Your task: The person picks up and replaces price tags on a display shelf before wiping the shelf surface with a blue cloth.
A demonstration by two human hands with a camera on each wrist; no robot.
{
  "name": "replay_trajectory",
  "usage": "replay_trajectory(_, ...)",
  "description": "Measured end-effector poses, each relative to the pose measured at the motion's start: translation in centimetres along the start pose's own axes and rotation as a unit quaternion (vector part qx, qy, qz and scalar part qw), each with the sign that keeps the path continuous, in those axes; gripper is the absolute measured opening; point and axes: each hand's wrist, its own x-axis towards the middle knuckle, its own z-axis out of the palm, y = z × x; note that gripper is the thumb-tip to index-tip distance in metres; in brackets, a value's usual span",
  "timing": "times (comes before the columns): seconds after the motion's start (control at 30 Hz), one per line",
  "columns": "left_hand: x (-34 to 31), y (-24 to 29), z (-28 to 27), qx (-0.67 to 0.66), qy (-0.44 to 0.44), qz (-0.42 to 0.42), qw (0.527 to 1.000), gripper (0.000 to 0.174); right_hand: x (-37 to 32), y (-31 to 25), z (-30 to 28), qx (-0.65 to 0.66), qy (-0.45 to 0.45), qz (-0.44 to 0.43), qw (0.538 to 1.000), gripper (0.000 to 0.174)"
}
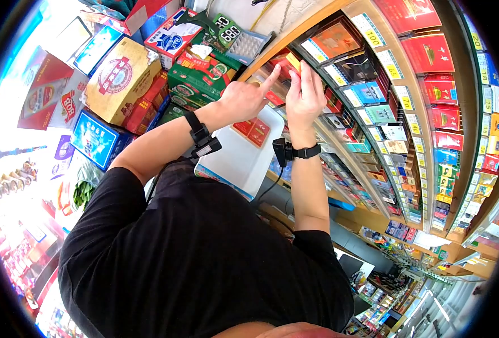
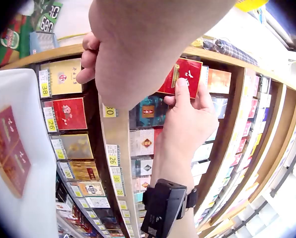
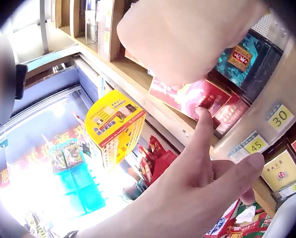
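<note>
My right hand [image 1: 306, 106] is at the top end of the cigarette shelf. It holds a red cigarette pack [image 2: 192, 68], thumb across the front in the left wrist view. Beside it, my left hand [image 1: 241, 102] reaches over with the index finger extended. That fingertip touches the red packaging in the right wrist view, while the left thumb sticks out and other fingers are partly curled. A teal pack [image 2: 152, 110] sits in the row near the right hand. Below both hands stands a white tray [image 1: 239, 163] with red packs [image 1: 252, 132] lying in it.
Price-tagged shelf rows of cigarette packs [image 1: 368, 93] run along the right. Green cartons [image 1: 199, 79], a tan box [image 1: 114, 79] and a blue box [image 1: 96, 139] are stacked at the left. A yellow display box [image 3: 115, 126] stands beyond the shelf edge.
</note>
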Motion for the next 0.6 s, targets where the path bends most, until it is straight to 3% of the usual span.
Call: replay_trajectory(0.6, 0.71, 0.52, -0.43, 0.001, -0.07, -0.014, 0.997, 0.11, -0.32, 0.17, 0.48, 0.004, -0.001, -0.005, 1.0, 0.036)
